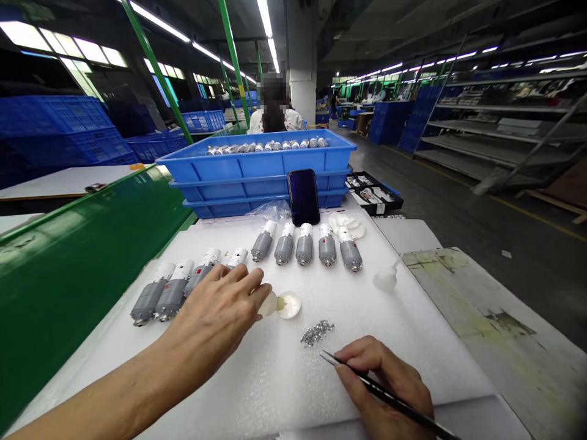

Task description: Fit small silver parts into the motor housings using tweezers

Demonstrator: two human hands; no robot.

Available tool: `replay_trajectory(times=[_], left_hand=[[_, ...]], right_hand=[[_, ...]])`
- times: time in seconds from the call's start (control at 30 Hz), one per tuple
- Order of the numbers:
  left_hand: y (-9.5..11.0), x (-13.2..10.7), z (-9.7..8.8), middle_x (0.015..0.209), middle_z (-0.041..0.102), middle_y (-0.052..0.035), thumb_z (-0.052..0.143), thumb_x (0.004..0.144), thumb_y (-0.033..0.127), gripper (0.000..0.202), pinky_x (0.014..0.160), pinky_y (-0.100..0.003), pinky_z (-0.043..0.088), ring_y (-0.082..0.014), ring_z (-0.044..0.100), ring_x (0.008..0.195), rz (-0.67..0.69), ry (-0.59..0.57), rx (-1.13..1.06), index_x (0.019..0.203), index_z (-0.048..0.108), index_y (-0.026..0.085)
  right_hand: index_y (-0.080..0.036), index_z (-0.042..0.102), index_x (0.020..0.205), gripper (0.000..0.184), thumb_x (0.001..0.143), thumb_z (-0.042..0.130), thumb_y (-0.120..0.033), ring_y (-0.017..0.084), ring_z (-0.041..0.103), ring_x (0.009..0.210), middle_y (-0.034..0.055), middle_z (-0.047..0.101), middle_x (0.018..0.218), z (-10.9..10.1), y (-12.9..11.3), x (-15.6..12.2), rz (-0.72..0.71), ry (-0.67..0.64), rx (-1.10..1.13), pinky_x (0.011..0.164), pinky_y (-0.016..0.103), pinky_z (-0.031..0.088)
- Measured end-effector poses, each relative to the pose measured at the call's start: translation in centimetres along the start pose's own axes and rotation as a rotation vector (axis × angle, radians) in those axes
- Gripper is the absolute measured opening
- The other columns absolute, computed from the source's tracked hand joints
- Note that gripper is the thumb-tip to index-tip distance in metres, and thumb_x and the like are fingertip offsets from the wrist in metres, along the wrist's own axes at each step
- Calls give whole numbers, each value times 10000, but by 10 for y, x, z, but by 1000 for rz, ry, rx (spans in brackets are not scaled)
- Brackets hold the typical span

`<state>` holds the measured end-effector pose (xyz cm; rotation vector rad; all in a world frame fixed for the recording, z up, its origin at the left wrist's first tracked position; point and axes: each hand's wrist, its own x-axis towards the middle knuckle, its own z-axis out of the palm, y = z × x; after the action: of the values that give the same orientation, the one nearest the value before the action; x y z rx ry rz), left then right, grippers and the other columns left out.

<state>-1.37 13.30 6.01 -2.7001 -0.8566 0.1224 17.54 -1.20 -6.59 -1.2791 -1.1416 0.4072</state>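
Observation:
My left hand (222, 299) is closed round a small translucent bottle (268, 304). The bottle lies tilted, its yellowish neck at the rim of a small round white dish (293, 308) with white stuff in it. Between the thumb and fingers of my right hand (389, 373) is a pair of dark tweezers (389, 397). Their tips point at a little heap of shiny metal parts, seemingly screws (317, 333), and stay apart from it. Grey and white motor-like cylinders (304, 245) stand in a row behind; several more (149, 296) are at the left, partly hidden by my left hand.
White foam sheet (284, 379) covers the table. A small squeeze bottle (386, 279) lies at the right. A phone (303, 197) leans on stacked blue crates (257, 168) holding more cylinders. A green panel (92, 244) runs along the left; a person (275, 116) sits beyond the crates.

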Motion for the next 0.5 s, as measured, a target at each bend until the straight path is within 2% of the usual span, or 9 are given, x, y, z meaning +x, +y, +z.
replay_trajectory(times=[0.37, 0.5], left_hand=[[-1, -2, 1, 891, 693, -34, 756, 863, 172, 198, 681, -419, 358, -281, 622, 835, 2, 20, 9, 1060, 764, 194], [-1, -2, 0, 899, 700, -32, 732, 857, 106, 257, 681, -415, 355, -274, 622, 834, 9, 17, 14, 1096, 757, 196]], right_hand=[[-253, 568, 779, 168, 879, 699, -218, 101, 669, 620, -39, 726, 762, 1, -1, 0, -5, 13, -6, 605, 186, 494], [-252, 580, 776, 160, 877, 700, -217, 107, 670, 611, -34, 727, 754, 1, -1, 1, -16, 12, -15, 591, 188, 497]])
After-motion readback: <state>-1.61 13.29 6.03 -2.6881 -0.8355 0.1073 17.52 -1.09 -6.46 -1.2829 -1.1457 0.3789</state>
